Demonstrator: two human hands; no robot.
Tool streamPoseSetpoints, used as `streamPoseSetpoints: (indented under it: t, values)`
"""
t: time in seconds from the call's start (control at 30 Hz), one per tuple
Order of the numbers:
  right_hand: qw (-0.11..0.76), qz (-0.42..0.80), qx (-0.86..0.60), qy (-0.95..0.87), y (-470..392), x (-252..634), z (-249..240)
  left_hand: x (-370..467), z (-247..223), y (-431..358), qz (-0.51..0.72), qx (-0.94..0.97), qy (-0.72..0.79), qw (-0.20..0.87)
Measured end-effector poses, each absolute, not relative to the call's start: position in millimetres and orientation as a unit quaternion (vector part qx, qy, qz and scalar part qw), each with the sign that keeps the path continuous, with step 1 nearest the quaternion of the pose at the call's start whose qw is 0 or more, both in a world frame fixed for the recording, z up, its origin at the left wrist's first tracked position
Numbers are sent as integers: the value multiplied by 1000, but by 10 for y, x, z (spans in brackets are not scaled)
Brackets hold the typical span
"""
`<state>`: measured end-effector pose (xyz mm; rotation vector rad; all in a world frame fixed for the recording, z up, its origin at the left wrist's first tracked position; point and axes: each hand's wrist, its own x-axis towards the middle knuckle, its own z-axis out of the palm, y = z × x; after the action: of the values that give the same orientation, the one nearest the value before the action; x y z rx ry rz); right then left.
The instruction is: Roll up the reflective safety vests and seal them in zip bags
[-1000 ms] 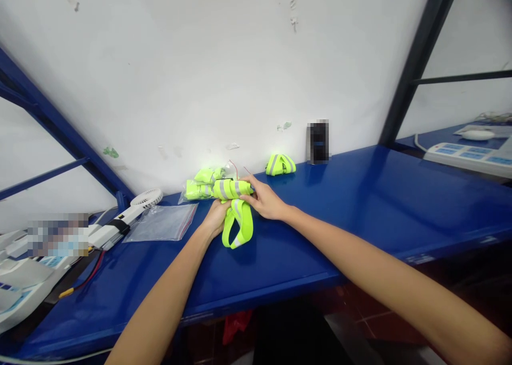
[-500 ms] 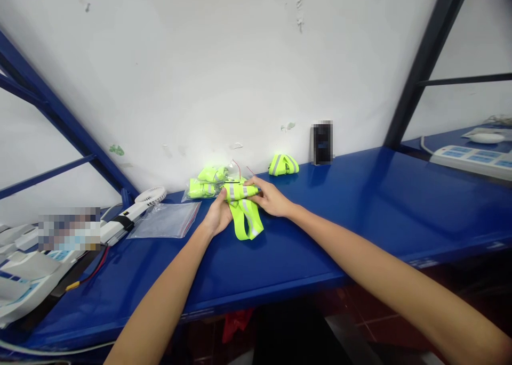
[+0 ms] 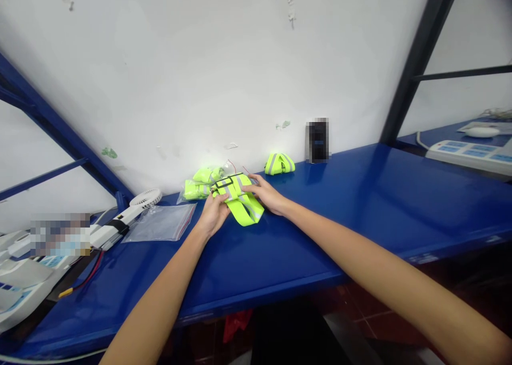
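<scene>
A neon-yellow reflective strap with silver stripes is held between my two hands, partly folded, a loop of it hanging toward me. A black buckle shows on its upper side. My left hand grips its left end, thumb on top. The fingers of my right hand are closed on its right end. Just behind, several bagged yellow strap bundles in clear plastic lie against the wall. Another folded yellow strap stands to the right of them.
On the left lie a clear zip bag, a white handheld fan and white power strips with cables. A dark box stands by the wall. The blue table ends at a front edge, with metal posts at both sides.
The strap has been tilted and turned in my hands, so its black buckle now shows on top. The hanging loop has risen a little. My view has shifted slightly.
</scene>
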<state>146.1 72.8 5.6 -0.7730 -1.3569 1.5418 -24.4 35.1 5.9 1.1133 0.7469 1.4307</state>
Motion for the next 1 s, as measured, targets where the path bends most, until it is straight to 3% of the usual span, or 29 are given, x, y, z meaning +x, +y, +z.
streamPoseSetpoints:
  t: [0.13, 0.43, 0.67, 1.0]
  values:
    - [432, 689, -280, -511, 703, 1434, 63, -245, 75, 337, 613, 471, 329, 543]
    - [457, 623, -286, -567, 703, 1402, -21, -217, 121, 319, 627, 467, 327, 530]
    - [464, 645, -226, -564, 572, 1381, 48, -237, 164, 319, 620, 481, 312, 536]
    - [504, 411, -246, -719, 695, 1454, -76, -375, 73, 361, 602, 469, 340, 550]
